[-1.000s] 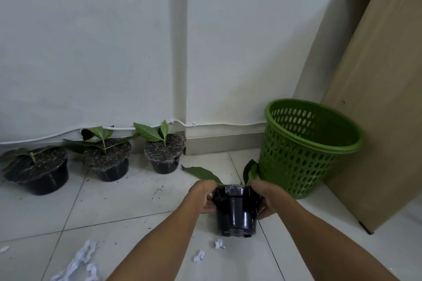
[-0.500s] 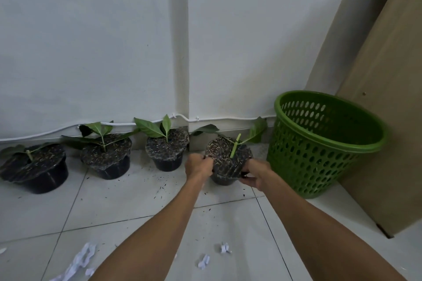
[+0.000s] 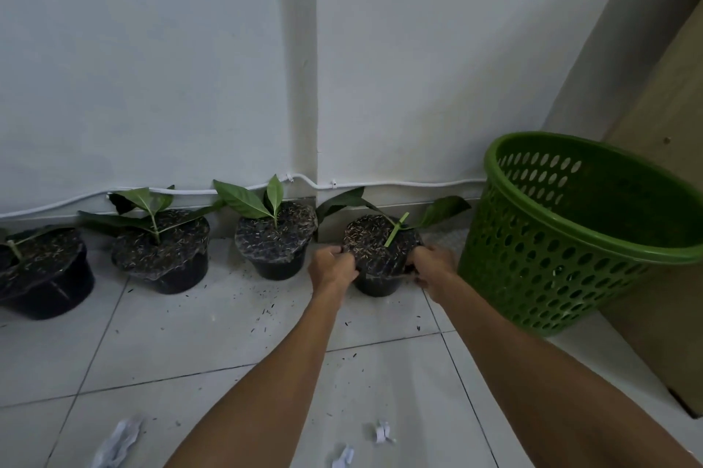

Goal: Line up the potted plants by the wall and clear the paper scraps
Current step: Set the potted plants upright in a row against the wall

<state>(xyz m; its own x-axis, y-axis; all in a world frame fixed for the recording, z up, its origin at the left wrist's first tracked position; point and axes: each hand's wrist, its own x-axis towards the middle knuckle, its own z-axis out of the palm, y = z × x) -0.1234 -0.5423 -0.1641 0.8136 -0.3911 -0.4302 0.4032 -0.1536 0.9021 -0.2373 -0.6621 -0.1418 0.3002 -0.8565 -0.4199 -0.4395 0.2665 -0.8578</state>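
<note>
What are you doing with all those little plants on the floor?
A person is putting potted plants in a row along the wall. The left hand and right hand grip the fourth pot, at the right end beside the green basket. Three other pots already sit by the wall. Paper scraps lie on the tiles nearer the person, not yet picked up.

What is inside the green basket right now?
The green basket shows only its dark inner wall with holes; no paper scraps are visible in it. Its bottom is hidden behind the near rim, so it cannot be checked.
</note>
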